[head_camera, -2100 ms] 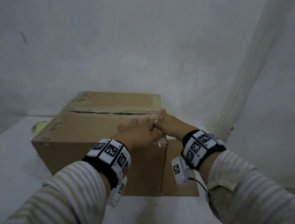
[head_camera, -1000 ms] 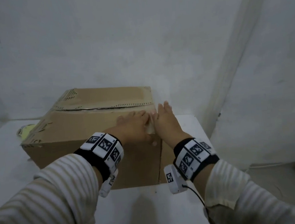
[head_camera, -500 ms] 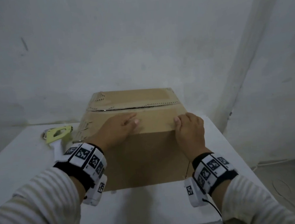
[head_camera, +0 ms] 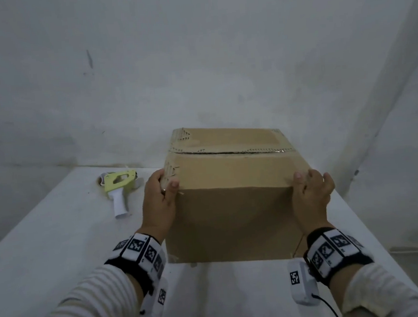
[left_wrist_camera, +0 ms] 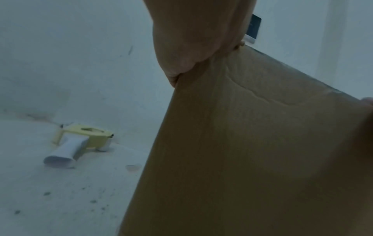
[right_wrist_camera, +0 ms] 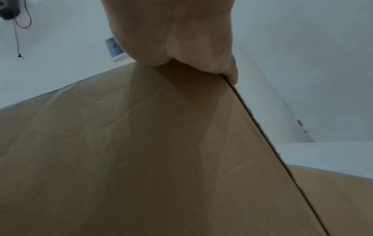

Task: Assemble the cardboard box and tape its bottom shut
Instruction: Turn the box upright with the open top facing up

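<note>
A brown cardboard box (head_camera: pixel 234 206) stands on the white table (head_camera: pixel 59 245) with its flaps folded flat on top and a seam (head_camera: pixel 227 152) running across them. My left hand (head_camera: pixel 160 199) grips the box's near top left corner, thumb on top. My right hand (head_camera: pixel 310 190) grips the near top right corner, thumb on the top edge and fingers round the side. In the left wrist view my left hand (left_wrist_camera: pixel 191 47) presses against the box wall (left_wrist_camera: pixel 252 151). In the right wrist view my right hand (right_wrist_camera: pixel 177 39) clasps the box corner (right_wrist_camera: pixel 161 151).
A yellow tape dispenser (head_camera: pixel 120 187) with a white handle lies on the table left of the box, also seen as the dispenser (left_wrist_camera: pixel 78 143) in the left wrist view. White walls stand close behind and to the right. The table's right edge (head_camera: pixel 385 257) runs near my right wrist.
Both hands left the box's top right corner and spread apart to the two near top corners. The box now faces me squarely, and the tape dispenser has come into view.
</note>
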The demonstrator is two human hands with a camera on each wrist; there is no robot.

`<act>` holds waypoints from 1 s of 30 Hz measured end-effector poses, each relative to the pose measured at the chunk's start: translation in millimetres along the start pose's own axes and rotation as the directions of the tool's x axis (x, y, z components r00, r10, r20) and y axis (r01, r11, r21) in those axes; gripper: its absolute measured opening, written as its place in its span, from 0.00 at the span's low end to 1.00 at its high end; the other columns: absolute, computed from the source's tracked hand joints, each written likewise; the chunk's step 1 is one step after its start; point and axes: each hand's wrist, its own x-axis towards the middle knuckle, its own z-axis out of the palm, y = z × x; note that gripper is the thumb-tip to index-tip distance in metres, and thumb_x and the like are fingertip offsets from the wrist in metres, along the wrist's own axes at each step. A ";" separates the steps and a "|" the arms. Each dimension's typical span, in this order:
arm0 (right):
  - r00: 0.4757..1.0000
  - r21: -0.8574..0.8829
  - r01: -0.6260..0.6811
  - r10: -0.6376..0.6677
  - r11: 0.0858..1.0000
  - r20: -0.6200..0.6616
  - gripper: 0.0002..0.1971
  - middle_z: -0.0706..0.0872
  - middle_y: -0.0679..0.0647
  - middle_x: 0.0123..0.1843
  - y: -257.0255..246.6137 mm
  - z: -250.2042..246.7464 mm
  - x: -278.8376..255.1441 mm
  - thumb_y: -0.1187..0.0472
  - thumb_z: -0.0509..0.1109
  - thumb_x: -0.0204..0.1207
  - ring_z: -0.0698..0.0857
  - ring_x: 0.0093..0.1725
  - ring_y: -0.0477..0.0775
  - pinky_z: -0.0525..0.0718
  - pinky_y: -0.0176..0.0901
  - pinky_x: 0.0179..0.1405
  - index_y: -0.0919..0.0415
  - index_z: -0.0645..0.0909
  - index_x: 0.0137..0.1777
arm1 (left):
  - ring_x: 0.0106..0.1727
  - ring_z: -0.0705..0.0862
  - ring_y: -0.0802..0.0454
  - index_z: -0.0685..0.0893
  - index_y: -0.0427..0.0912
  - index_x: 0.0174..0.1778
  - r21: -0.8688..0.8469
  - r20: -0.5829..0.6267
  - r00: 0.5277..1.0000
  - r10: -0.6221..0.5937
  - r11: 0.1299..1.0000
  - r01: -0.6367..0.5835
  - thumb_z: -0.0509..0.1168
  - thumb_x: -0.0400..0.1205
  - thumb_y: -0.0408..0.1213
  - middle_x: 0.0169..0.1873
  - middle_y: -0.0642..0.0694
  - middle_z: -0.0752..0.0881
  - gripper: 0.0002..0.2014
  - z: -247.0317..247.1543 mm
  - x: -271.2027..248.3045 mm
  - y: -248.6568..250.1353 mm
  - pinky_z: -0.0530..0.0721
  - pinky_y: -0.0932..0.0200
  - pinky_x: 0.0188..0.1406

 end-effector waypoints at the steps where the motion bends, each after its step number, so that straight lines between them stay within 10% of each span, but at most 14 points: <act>1: 1.000 0.015 -0.003 0.003 1.000 0.001 0.26 0.51 0.65 0.83 1.1 0.3 -0.8 0.49 0.55 0.85 0.59 0.77 0.73 0.62 0.62 0.76 0.63 0.64 0.77 | 0.64 0.72 0.52 0.68 0.36 0.73 -0.038 0.005 1.000 0.002 0.999 -0.002 0.48 0.68 0.78 0.62 0.51 0.72 0.51 0.4 -2.8 0.3 0.70 0.59 0.63; 8: 1.000 0.056 -0.025 0.025 0.998 0.010 0.24 0.59 0.68 0.78 -3.3 -3.2 0.2 0.50 0.56 0.85 0.65 0.73 0.73 0.66 0.60 0.74 0.63 0.67 0.75 | 0.59 0.74 0.54 0.63 0.40 0.77 -0.073 0.007 0.998 -0.068 0.995 0.068 0.43 0.58 0.84 0.60 0.51 0.74 0.60 2.3 -10.3 8.5 0.73 0.60 0.55; 14: 1.000 0.043 0.026 -0.025 0.999 -0.014 0.23 0.62 0.67 0.77 -33.0 -14.4 13.0 0.50 0.56 0.85 0.66 0.73 0.72 0.64 0.59 0.75 0.62 0.70 0.74 | 0.70 0.76 0.40 0.68 0.39 0.76 0.028 -0.082 0.992 -0.094 0.995 0.096 0.55 0.84 0.53 0.70 0.37 0.78 0.28 -4.6 19.4 30.4 0.73 0.55 0.63; 21: 0.980 -0.071 0.185 -0.179 0.980 0.085 0.29 0.45 0.62 0.85 -75.8 -30.7 41.0 0.51 0.56 0.84 0.51 0.82 0.68 0.54 0.63 0.80 0.56 0.54 0.83 | 0.68 0.77 0.39 0.75 0.38 0.70 0.269 -0.154 0.988 -0.023 0.961 0.064 0.50 0.88 0.47 0.68 0.37 0.80 0.22 -22.8 74.7 73.8 0.73 0.51 0.65; 30: 0.911 -0.325 0.312 -0.183 0.893 0.370 0.37 0.29 0.62 0.84 -52.4 -21.5 57.3 0.50 0.53 0.86 0.34 0.83 0.67 0.41 0.59 0.82 0.62 0.33 0.83 | 0.81 0.60 0.39 0.39 0.54 0.83 0.326 0.171 0.982 -0.074 0.945 0.015 0.54 0.86 0.48 0.82 0.39 0.54 0.35 -7.8 87.1 66.2 0.62 0.41 0.78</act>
